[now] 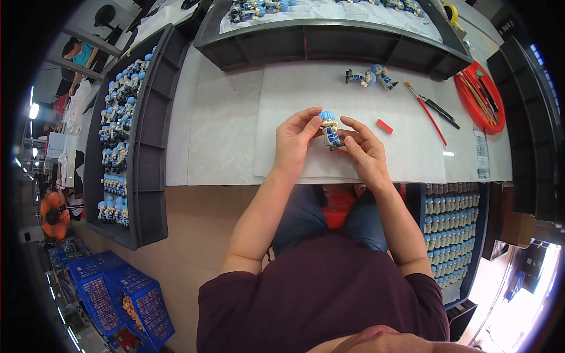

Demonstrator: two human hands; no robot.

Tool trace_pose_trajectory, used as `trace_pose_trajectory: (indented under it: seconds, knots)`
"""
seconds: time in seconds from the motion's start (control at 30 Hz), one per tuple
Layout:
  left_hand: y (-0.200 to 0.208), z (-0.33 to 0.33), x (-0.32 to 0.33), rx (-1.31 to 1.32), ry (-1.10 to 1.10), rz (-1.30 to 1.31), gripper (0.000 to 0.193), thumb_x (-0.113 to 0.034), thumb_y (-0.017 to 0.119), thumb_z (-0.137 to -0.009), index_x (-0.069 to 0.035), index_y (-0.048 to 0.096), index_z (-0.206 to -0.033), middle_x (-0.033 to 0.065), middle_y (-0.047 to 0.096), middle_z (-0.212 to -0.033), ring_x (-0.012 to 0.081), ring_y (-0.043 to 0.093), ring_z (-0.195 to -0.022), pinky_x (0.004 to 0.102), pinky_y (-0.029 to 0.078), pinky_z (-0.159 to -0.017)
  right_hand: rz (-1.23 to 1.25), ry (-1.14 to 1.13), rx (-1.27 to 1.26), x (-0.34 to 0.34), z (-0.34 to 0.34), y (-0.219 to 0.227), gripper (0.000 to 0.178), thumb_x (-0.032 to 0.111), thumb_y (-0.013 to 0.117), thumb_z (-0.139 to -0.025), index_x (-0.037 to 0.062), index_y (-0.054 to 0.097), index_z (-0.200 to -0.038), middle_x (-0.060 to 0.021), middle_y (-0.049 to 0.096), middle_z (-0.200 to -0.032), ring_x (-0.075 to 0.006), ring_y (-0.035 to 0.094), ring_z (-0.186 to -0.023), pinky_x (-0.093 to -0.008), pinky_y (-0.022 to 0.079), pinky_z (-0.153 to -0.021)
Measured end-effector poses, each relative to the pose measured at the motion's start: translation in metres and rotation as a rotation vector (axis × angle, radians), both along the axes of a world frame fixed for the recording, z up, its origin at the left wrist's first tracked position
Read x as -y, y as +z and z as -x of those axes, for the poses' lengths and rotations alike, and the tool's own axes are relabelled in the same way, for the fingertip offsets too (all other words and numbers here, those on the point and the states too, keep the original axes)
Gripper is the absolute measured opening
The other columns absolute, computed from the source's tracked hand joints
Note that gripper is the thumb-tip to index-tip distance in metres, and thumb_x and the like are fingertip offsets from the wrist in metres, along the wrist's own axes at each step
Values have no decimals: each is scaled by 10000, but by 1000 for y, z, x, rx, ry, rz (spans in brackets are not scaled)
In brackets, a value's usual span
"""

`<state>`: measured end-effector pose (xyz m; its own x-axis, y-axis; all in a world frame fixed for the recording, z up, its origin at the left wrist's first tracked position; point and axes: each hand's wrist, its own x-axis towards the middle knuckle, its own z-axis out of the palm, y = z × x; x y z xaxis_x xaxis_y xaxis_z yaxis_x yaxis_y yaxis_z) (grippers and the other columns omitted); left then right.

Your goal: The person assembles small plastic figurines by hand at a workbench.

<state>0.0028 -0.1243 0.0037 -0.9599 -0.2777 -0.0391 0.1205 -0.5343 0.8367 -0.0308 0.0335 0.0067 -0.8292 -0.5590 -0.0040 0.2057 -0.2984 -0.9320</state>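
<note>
We should pinch lightly, sparing the painted surface: our left hand (294,138) grasps the blue-haired figurine (329,130) beside its head. It stands slightly tilted between our 2 hands, feet by the right hand (369,156), whose grip we can't judge. Beyond, 2 more figurines (362,78) lie on the tabletop (223,117).

A small figurine (331,130) is held in the air, from the left beside its head and from the right by its feet. It has light-blue hair, pale cream upper parts, a blue lower garment with light trim and dark shoes. Its head points far and slightly left, its feet near and slightly right; finer detail is too small to tell
</note>
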Motion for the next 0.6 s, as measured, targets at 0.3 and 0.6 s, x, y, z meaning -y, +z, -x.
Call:
trace_pose_trajectory:
  seconds: [0.3, 0.6]
  knots:
    - [-1, -1, 0, 23, -5, 3, 213, -72, 540, -890, -7, 585, -1088, 68, 626, -983, 133, 593, -881, 284, 488, -789, -39, -28, -103, 0, -3, -2, 357, 109, 501, -918, -11, 430, -1247, -143, 590, -1070, -164, 569, -961, -290, 477, -842]
    - [2, -1, 1, 33, 3, 20, 220, -83, 538, -894, -11, 581, -1097, 64, 623, -984, 124, 589, -882, 273, 485, -794, -126, -42, -156, 4, -7, 0, 520, 39, 673, -788, -4, 427, -1244, -127, 530, -1102, -154, 560, -956, -273, 484, -839]
